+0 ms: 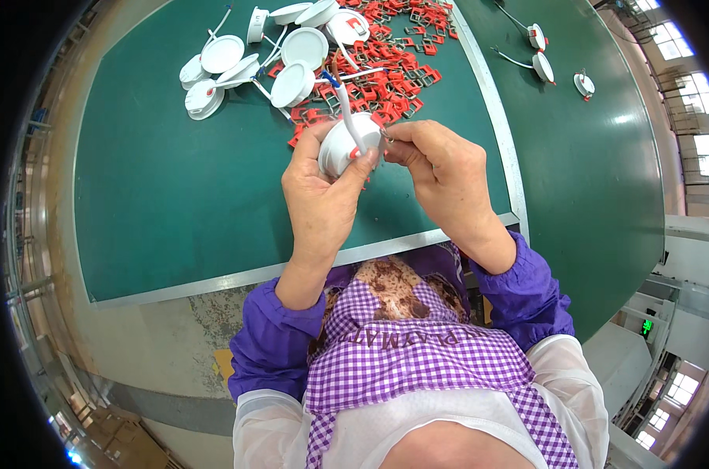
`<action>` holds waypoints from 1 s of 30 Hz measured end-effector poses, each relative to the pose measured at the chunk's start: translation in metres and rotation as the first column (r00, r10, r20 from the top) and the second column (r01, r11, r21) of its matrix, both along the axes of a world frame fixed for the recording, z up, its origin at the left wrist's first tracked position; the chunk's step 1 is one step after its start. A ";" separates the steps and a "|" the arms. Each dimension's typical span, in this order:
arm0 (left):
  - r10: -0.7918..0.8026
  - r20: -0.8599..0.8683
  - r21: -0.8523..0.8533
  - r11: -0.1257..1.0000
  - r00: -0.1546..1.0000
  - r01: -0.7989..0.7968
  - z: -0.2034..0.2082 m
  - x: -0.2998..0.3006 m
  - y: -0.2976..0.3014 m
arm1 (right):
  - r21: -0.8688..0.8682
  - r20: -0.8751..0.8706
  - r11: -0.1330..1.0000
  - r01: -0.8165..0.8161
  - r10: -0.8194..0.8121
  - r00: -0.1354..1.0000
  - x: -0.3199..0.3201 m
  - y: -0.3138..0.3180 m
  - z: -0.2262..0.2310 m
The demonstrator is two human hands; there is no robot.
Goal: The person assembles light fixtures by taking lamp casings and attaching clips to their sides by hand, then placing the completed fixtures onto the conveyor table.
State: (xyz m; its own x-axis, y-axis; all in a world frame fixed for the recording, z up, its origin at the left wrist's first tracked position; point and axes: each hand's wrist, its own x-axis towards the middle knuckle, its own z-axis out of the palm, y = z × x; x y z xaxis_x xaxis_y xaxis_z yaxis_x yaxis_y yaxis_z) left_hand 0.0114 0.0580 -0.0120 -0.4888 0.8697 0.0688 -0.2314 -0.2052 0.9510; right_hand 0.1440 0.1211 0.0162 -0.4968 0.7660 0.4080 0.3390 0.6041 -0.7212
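My left hand (317, 205) is closed around a white round downlight (336, 148), held tilted above the table near its front edge. A white cable (343, 104) rises from the lamp, with blue and brown wire ends at its tip. At the lamp's right edge, my right hand (452, 173) pinches a small spring clip (386, 134) with a metal part. The fingertips hide most of this clip. Just beyond the hands lies a heap of red clips with metal springs (378, 74). More white downlights (304, 48) lie to its left, several with cables showing.
The green tabletop (159, 203) has a pale metal edge strip (237, 284) along the front. Past a raised metal strip (491, 94) on the right runs a second green surface (573, 172), where 3 lamps with red clips (543, 67) stand apart.
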 end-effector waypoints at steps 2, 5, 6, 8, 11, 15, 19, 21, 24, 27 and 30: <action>-0.014 -0.096 -0.076 0.997 0.995 0.007 0.000 -0.001 -0.001 | -0.008 -0.003 1.000 0.007 -0.007 1.000 0.001 -0.002 0.000; -0.062 -0.068 -0.023 0.998 0.996 0.060 -0.001 -0.004 -0.003 | -0.224 -0.068 0.974 -0.028 0.013 0.998 0.004 0.003 -0.006; -0.061 -0.068 -0.025 0.998 0.996 0.059 0.000 -0.004 -0.005 | -0.225 -0.068 0.974 -0.028 0.013 0.998 0.005 0.002 -0.008; -0.121 0.057 -0.034 0.992 0.991 0.123 0.001 -0.003 -0.011 | -0.524 -0.251 0.846 -0.101 -0.040 0.967 0.010 0.002 -0.009; -0.179 0.175 -0.041 0.981 0.968 0.189 -0.001 0.006 -0.025 | -0.564 -0.224 0.817 -0.122 -0.009 0.975 0.022 -0.015 -0.002; -0.202 0.152 -0.130 0.966 0.968 0.222 -0.005 0.015 -0.043 | -0.672 -0.245 0.714 -0.197 0.037 0.969 0.036 -0.021 -0.012; -0.276 0.159 -0.156 0.941 0.948 0.300 -0.012 0.017 -0.056 | -0.793 -0.326 0.553 -0.257 -0.029 0.945 0.045 -0.026 -0.021; -0.278 0.210 -0.169 0.934 0.938 0.314 -0.016 0.021 -0.056 | -0.807 -0.301 0.532 -0.256 0.002 0.954 0.050 -0.024 -0.027; -0.267 0.225 -0.187 0.932 0.937 0.311 -0.017 0.023 -0.056 | -0.800 -0.190 0.554 -0.230 0.130 0.973 0.058 -0.014 -0.018; -0.252 0.068 -0.225 0.939 0.965 0.261 -0.013 0.016 -0.049 | -0.504 0.142 0.863 0.030 0.048 0.989 0.062 0.015 -0.021; -0.190 -0.139 -0.259 0.954 0.972 0.150 -0.010 0.002 -0.046 | -0.111 0.351 0.977 0.180 -0.131 0.927 0.065 0.049 -0.046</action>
